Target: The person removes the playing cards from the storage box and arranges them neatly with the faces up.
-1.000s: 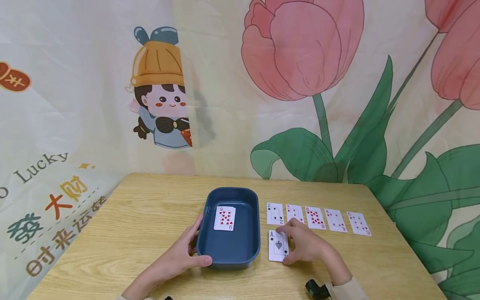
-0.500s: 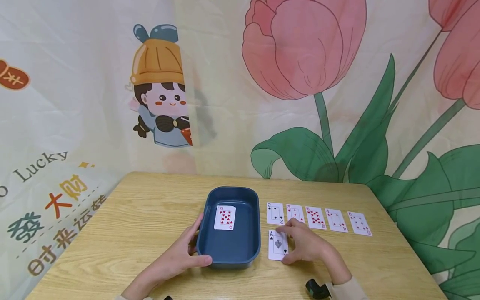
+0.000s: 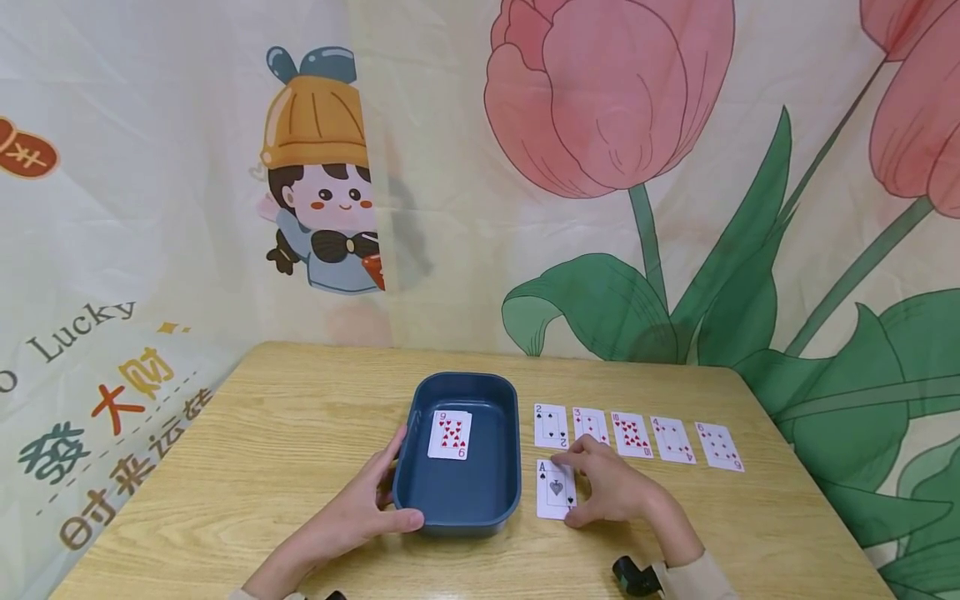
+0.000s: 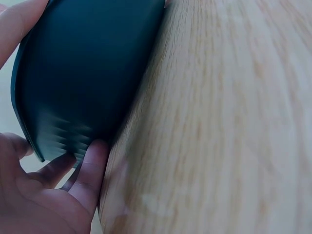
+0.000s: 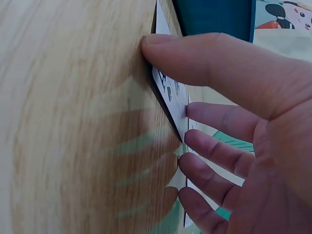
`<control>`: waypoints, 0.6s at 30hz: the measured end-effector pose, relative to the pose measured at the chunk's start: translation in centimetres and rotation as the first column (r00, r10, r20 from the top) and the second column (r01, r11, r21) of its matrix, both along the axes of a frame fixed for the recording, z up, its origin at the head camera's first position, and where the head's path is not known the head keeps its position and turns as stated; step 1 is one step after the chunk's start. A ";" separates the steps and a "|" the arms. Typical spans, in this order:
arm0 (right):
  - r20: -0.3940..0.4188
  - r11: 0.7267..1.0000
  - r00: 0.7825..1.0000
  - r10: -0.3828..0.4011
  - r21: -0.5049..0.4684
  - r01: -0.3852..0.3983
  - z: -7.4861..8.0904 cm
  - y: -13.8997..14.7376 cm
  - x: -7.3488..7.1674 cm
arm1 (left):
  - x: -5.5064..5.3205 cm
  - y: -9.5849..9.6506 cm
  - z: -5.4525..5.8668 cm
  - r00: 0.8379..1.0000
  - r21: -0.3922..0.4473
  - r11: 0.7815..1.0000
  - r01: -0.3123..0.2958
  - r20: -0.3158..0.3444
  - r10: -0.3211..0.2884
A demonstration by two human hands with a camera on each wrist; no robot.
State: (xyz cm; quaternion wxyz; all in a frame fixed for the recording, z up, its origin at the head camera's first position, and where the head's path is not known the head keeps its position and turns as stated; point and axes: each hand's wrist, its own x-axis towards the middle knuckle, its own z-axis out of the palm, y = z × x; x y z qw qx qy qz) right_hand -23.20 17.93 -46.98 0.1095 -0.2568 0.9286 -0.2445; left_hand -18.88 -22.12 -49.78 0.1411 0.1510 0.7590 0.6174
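My left hand [image 3: 367, 508] grips the near left corner of a dark blue rectangular tray [image 3: 457, 492], thumb at the rim and fingers along its side. In the left wrist view, the fingers touch the outer wall of the tray [image 4: 92, 63]. Inside the tray lies a nine of hearts [image 3: 450, 435], apparently with another card beneath. Right of the tray, my right hand [image 3: 611, 483] holds an ace of spades [image 3: 555, 489], its thumb at the near edge and a finger at the far one. The right wrist view shows the thumb against the edge of that card [image 5: 168, 87].
Behind the ace, a row of face-up cards runs right: two of spades [image 3: 551, 426], three of diamonds [image 3: 589, 423], ten of hearts [image 3: 632, 435], four of diamonds [image 3: 672, 440] and six of diamonds [image 3: 719, 447]. A printed cloth [image 3: 442, 250] hangs behind the wooden table [image 3: 300, 417].
Very little differs. The head view has shifted slightly, while both hands, the tray and the cards keep nearly the same places.
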 end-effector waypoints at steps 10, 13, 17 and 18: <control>-0.001 1.000 1.000 0.005 0.001 -0.005 -0.1 0.0 0.1 | 0.1 0.0 0.1 1.000 -0.003 1.000 0.003 0.001 -0.003; 0.003 1.000 1.000 0.005 0.002 -0.005 -0.2 0.1 0.0 | 0.1 -0.1 0.0 1.000 0.001 1.000 0.007 0.003 -0.007; 0.009 1.000 1.000 0.000 0.007 0.000 -0.2 0.1 -0.2 | 0.0 0.0 0.0 1.000 0.002 1.000 0.000 0.007 0.000; 0.010 1.000 1.000 0.001 0.009 -0.001 -0.3 0.2 -0.2 | 0.0 0.0 0.0 1.000 0.000 1.000 -0.002 0.006 0.002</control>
